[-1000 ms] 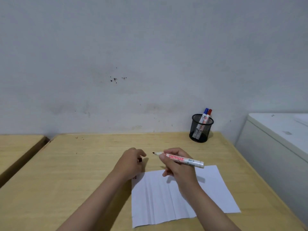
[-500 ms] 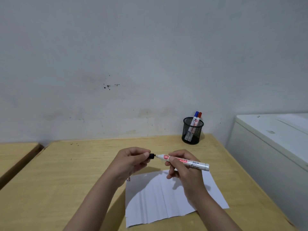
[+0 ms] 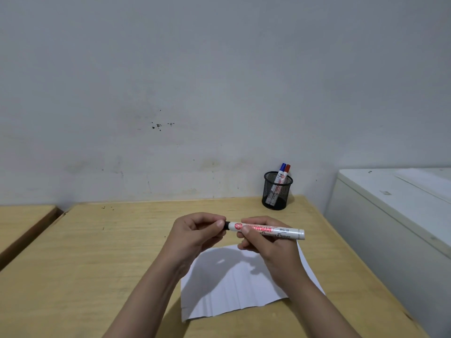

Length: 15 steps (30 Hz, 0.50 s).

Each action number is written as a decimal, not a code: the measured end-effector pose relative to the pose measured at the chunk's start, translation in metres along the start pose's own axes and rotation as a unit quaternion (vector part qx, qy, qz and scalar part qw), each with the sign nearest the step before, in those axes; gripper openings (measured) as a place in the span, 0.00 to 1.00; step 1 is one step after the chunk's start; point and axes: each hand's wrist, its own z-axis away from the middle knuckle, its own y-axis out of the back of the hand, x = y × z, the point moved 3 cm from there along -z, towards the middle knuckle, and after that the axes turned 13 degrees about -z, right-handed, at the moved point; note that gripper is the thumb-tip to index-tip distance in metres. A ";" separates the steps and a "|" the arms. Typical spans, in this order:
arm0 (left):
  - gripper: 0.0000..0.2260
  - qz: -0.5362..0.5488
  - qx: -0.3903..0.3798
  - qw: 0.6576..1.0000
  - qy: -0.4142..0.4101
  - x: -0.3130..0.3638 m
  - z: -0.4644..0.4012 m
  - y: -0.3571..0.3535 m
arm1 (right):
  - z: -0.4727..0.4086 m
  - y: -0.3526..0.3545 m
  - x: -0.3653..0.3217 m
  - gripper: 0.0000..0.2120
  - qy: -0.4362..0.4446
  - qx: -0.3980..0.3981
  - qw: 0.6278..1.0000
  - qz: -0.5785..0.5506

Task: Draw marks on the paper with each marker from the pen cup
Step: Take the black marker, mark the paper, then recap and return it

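Note:
A white marker (image 3: 280, 232) with red lettering lies level in the air above the wooden table (image 3: 97, 252). My right hand (image 3: 263, 242) grips its barrel. My left hand (image 3: 195, 232) pinches the black cap (image 3: 227, 225) at the marker's left end, and the cap sits against the barrel. Below both hands lies a creased white paper (image 3: 231, 289); no marks show on the part I see. At the table's far right stands a black mesh pen cup (image 3: 277, 191) holding a blue-capped marker (image 3: 282, 167) and a red-capped marker (image 3: 288, 168).
A grey wall rises straight behind the table. A second wooden table (image 3: 22, 223) stands at the left across a narrow gap. A white cabinet or appliance (image 3: 390, 215) stands close to the table's right edge.
The marker's tip was bare a second ago. My left hand brought the black cap to it and the cap now sits on the marker's end. Both hands rose slightly above the paper.

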 end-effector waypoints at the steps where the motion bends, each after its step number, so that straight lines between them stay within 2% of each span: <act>1: 0.04 0.009 0.009 1.000 -0.008 0.001 0.002 -0.001 | 0.001 -0.002 -0.001 0.05 0.003 0.007 1.000 -0.018; 4: 0.04 0.023 0.035 0.999 -0.024 0.001 0.010 -0.003 | 0.005 -0.009 0.000 0.06 0.005 0.030 0.997 -0.069; 9: 0.04 0.050 0.067 0.996 -0.004 -0.011 0.027 -0.011 | 0.008 -0.014 0.006 0.02 -0.022 0.048 0.997 -0.063; 10: 0.04 0.053 0.086 0.995 0.000 -0.014 0.029 -0.012 | 0.009 -0.016 0.009 0.02 -0.041 0.052 0.995 -0.070; 12: 0.03 0.039 0.139 0.989 0.002 -0.018 0.034 -0.011 | 0.013 -0.017 0.015 0.07 -0.089 0.070 0.990 -0.085; 15: 0.03 -0.022 0.217 0.976 -0.014 -0.019 0.044 -0.005 | 0.021 -0.011 0.016 0.10 -0.130 0.107 0.985 -0.039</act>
